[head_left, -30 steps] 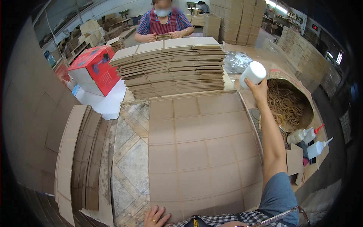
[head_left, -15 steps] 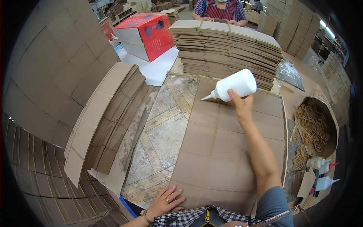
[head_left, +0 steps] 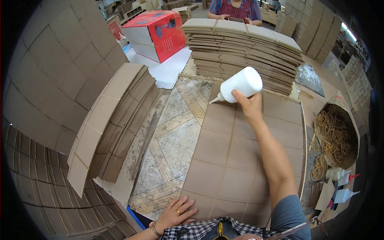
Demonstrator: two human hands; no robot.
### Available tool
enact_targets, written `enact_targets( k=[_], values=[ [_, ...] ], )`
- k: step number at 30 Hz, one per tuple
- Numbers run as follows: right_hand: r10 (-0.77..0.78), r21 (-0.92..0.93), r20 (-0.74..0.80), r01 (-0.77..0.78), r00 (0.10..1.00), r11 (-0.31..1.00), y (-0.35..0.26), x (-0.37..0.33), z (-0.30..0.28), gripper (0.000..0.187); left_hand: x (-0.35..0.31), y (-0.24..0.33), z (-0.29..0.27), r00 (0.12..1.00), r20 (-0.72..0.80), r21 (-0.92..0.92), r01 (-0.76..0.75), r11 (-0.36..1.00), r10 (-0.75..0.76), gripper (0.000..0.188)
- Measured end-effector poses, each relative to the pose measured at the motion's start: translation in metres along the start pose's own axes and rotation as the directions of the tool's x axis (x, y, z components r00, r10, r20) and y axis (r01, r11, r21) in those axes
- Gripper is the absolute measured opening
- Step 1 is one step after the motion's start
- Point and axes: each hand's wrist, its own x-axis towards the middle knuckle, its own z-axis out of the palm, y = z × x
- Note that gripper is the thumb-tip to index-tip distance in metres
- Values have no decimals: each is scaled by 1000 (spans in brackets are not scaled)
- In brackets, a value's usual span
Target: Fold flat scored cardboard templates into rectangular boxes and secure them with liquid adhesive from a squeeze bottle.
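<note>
In the head view, the right hand (head_left: 249,105) was closed around the base of a white squeeze bottle (head_left: 239,85), which lay tilted with its nozzle pointing toward nine o'clock, the tip just over the far left corner of the flat cardboard sheet (head_left: 240,160) that filled the middle of the picture. The left hand (head_left: 176,213), wearing a ring, lay open with fingers spread, pressed flat on the near left edge of that same sheet at six o'clock, holding nothing. The sheet rested on a patterned floor (head_left: 172,136) of grey and tan tiles. At nine o'clock, a leaning stack of folded cardboard blanks (head_left: 116,116) stood well apart from the hands. At twelve o'clock, beyond the bottle, a tall pile of flattened cartons (head_left: 244,46) rose, with another person's hands (head_left: 224,17) at its far side. At eleven o'clock lay a red and white printed box (head_left: 154,34) on white paper. At three o'clock, a round tub of rubber bands (head_left: 336,136) sat, with small glue bottles (head_left: 340,180) near it.
</note>
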Motion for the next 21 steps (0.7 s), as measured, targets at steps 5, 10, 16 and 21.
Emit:
enact_targets(
  k=[5, 10, 16, 21],
  values=[
    [54, -56, -6, -55, 999, 997, -14, 6, -49, 40, 1, 2, -2, 1000, 4, 2, 1, 1000, -1, 42],
    [137, -114, -105, -149, 985, 982, -36, -3, -141, 43, 1, 3, -2, 999, 28, -10, 24, 1000, -24, 45],
    [140, -212, -248, -195, 959, 958, -73, -23, -244, 45, 4, 1, -2, 1000, 6, 10, -19, 1000, 19, 43],
    [102, -391, -354, -246, 930, 887, -102, -33, -309, 46, -1, -2, 3, 1000, 14, 53, -24, 998, 23, 43]
  ],
)
